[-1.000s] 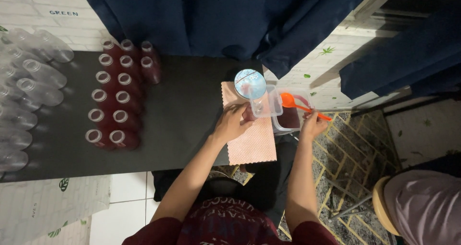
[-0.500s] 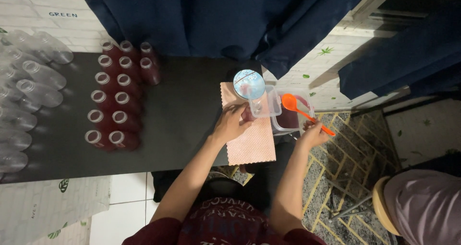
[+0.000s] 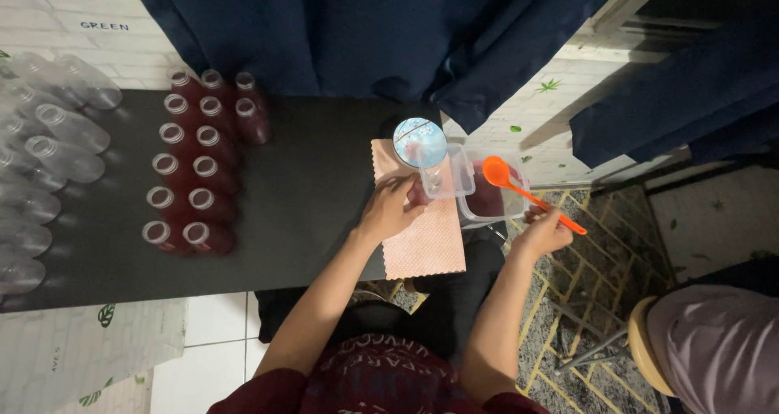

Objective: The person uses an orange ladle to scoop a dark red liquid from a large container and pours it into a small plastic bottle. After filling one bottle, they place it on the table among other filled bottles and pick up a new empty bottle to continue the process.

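An orange ladle [image 3: 519, 191], a pale blue funnel [image 3: 419, 142], a pink waffle-textured cloth [image 3: 426, 239], dark red bottles [image 3: 199, 166].

The blue funnel [image 3: 419, 142] hides the bottle under it; the left hand [image 3: 391, 207] covers that bottle's side. Clear empty bottles [image 3: 32, 178] run off the left edge.

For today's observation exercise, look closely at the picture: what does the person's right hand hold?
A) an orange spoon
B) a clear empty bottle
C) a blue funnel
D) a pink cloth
A: the right hand grips the handle of the orange spoon, whose bowl sits over the clear container of dark red liquid, while the left hand rests by the bottle under the blue funnel.
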